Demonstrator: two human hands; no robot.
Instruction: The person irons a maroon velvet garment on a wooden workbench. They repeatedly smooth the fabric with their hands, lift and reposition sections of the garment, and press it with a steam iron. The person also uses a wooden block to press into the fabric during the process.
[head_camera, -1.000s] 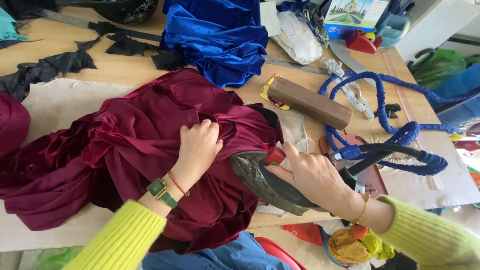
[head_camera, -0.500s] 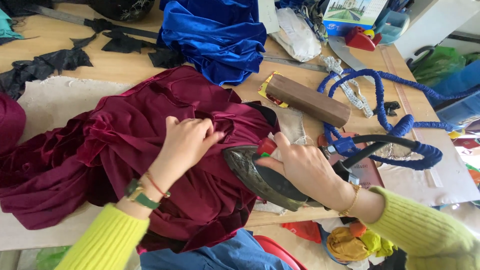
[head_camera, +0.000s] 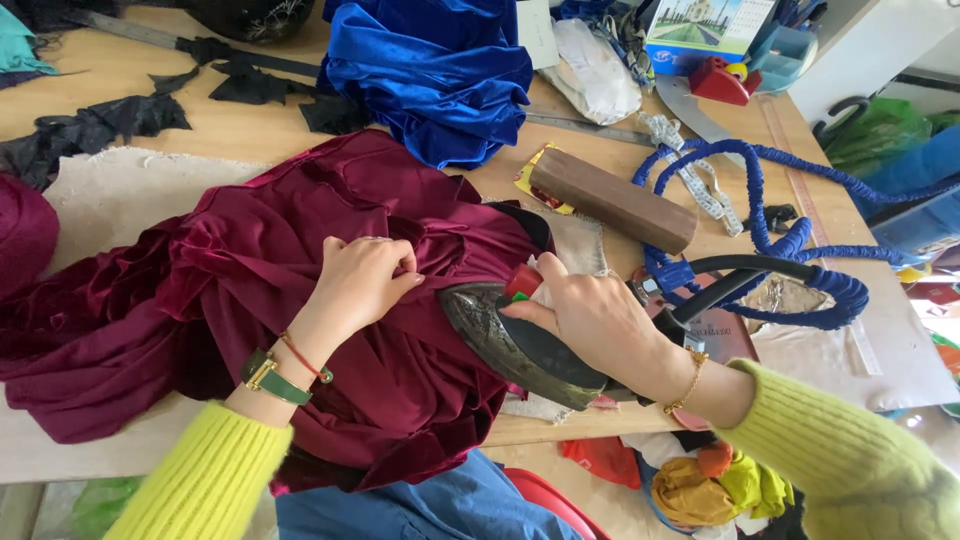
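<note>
Big crumpled heap of dark red velvet fabric (head_camera: 200, 300) sprawled over the wooden worktable, spilling off the near edge. The iron (head_camera: 520, 345) (dark, worn soleplate, red knob on top) sits tilted on the velvet's right side.

1 iron (head_camera: 520, 345) – 1 wooden block (head_camera: 612, 199) – 2 hands.

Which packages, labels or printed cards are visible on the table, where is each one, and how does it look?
Picture card: far edge, right of middle; upright rectangle showing a white building, green lawn, blue sky.
White tag: far edge, against the blue velvet cloth; small pale rectangle.
Clear plastic bag: left of the card; crumpled, whitish.
Yellow wrapper: under the brown wooden block; shiny, only an edge shows.
</note>
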